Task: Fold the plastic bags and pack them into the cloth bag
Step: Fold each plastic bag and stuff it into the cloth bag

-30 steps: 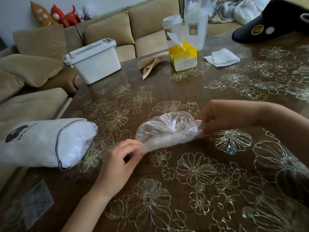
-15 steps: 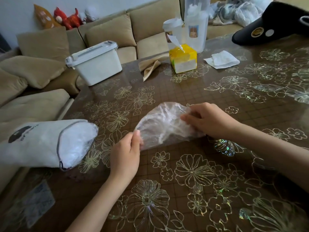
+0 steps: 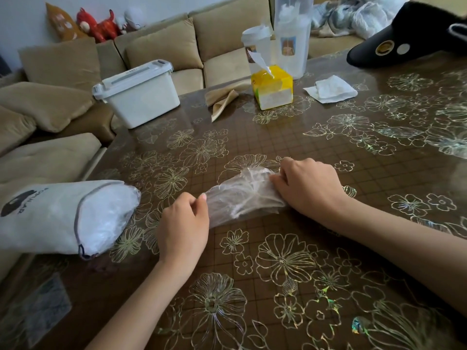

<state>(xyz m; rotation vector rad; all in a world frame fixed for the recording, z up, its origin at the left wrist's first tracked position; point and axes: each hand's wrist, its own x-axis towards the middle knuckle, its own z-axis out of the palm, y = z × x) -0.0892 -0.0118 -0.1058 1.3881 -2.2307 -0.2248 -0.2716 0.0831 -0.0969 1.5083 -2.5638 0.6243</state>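
Observation:
A clear, crinkled plastic bag lies flattened into a narrow band on the brown flowered table. My left hand pinches its left end with curled fingers. My right hand grips its right end, knuckles up, and presses it down onto the table. To the left, a white cloth bag with a grey zipper and a black logo lies on its side at the table's edge. Its mouth faces right and shows pale plastic bags stuffed inside.
At the back stand a white lidded box, a yellow tissue box, two tall clear containers, a crumpled tissue, a tan folded cloth and a black plush item. A beige sofa borders the table on the left.
The bag was lifted and puffed open a second ago. My right hand has folded it over leftward and pushed it flat onto the table, while my left hand kept hold of the left end.

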